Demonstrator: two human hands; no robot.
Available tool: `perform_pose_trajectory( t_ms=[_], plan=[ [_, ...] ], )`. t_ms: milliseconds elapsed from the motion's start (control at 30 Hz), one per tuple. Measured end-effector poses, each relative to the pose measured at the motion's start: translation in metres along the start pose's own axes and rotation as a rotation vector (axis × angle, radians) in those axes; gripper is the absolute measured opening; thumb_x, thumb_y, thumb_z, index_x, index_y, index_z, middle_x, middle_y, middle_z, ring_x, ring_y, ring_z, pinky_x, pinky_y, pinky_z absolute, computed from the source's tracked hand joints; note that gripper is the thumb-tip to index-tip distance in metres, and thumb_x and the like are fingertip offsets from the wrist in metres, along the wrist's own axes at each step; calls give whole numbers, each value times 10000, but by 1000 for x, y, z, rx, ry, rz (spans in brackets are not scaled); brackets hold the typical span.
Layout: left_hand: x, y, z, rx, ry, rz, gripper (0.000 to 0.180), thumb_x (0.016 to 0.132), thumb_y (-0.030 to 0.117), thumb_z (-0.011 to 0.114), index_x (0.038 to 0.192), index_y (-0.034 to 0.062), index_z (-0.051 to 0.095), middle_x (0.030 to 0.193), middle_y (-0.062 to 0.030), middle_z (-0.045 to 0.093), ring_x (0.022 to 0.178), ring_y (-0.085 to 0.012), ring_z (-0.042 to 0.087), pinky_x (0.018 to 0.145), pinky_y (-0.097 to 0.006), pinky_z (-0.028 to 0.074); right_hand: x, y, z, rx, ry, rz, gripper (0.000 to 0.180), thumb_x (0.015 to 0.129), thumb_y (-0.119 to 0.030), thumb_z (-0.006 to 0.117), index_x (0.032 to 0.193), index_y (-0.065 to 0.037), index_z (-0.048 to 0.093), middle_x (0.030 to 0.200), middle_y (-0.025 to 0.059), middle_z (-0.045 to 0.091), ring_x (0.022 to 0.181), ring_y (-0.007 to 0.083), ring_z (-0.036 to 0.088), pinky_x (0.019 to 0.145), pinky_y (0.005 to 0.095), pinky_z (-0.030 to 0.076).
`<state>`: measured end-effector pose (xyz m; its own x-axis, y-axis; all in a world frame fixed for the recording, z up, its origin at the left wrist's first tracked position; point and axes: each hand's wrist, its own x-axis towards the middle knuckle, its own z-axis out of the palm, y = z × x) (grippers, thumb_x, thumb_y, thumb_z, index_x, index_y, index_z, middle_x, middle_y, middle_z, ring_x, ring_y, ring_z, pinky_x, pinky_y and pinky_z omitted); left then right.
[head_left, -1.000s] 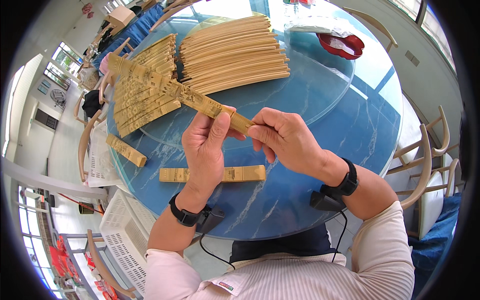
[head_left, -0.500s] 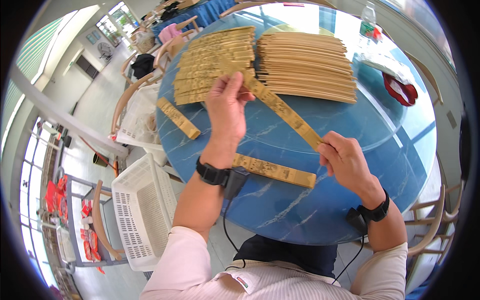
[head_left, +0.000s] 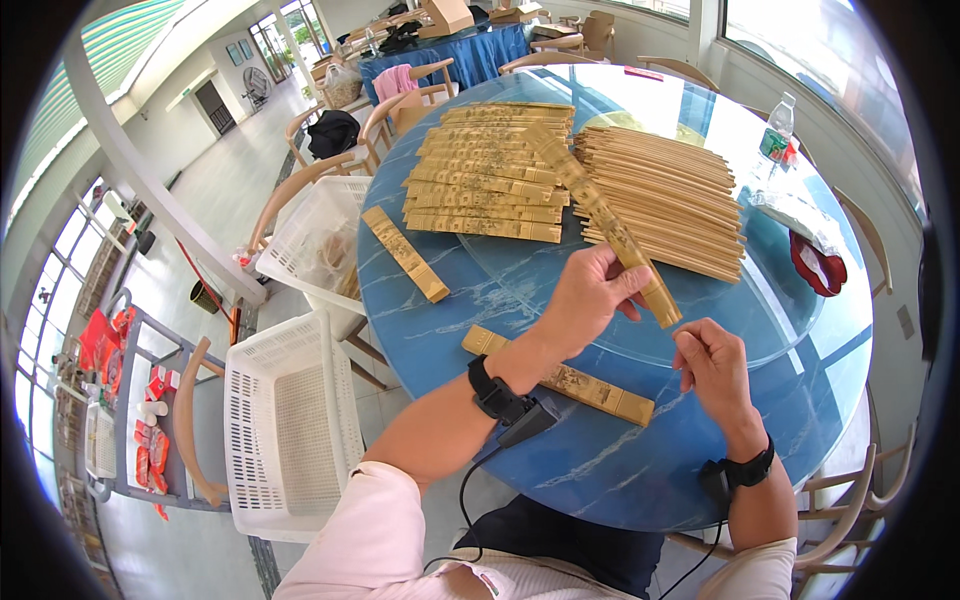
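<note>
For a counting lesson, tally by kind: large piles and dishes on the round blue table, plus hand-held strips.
Pile of flat gold printed strips: 1
Pile of thin tan sticks: 1
Curved red dish: 1
Gold strip in left hand: 1
Total: 4

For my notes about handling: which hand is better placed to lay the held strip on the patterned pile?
Probably the left hand: it holds the strip and is nearer the patterned pile. The right hand, at the strip's lower end, is farther away.
</note>
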<state>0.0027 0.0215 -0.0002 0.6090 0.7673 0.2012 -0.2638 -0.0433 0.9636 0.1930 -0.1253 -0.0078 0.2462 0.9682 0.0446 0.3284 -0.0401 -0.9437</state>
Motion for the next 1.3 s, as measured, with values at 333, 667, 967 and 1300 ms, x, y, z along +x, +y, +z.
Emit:
perform_pose_trajectory(
  t_ms=[333,667,967,1300],
  plan=[
    [39,5,-83,26,259,-126,416,1075,375,706,1171,-30,705,1035,-144,752,843,-199,751,565,-309,584,3,4,2,-70,-43,-14,136,1065,-100,664,1018,20,706,770,57,688,580,96,612,537,262,493],
    [19,4,-55,923,211,123,286,946,183,815,1122,-36,754,941,-139,795,790,-226,759,713,-359,601,-4,-6,2,-93,-50,1,136,1050,-83,664,996,35,706,755,71,675,585,119,611,551,281,506],
    [31,2,-141,1748,566,-73,270,915,51,731,1180,4,709,1152,-216,740,1118,-402,710,961,-497,580,-6,-8,0,-102,-43,-148,123,1024,-85,688,999,34,708,747,122,676,582,206,627,575,337,517],
    [57,71,-142,1960,384,339,115,952,21,623,1049,33,683,1027,-196,718,978,-431,742,831,-518,611,-7,0,-8,-185,3,-416,94,1028,-48,690,989,38,694,743,105,679,605,182,634,578,328,527]
  ],
)
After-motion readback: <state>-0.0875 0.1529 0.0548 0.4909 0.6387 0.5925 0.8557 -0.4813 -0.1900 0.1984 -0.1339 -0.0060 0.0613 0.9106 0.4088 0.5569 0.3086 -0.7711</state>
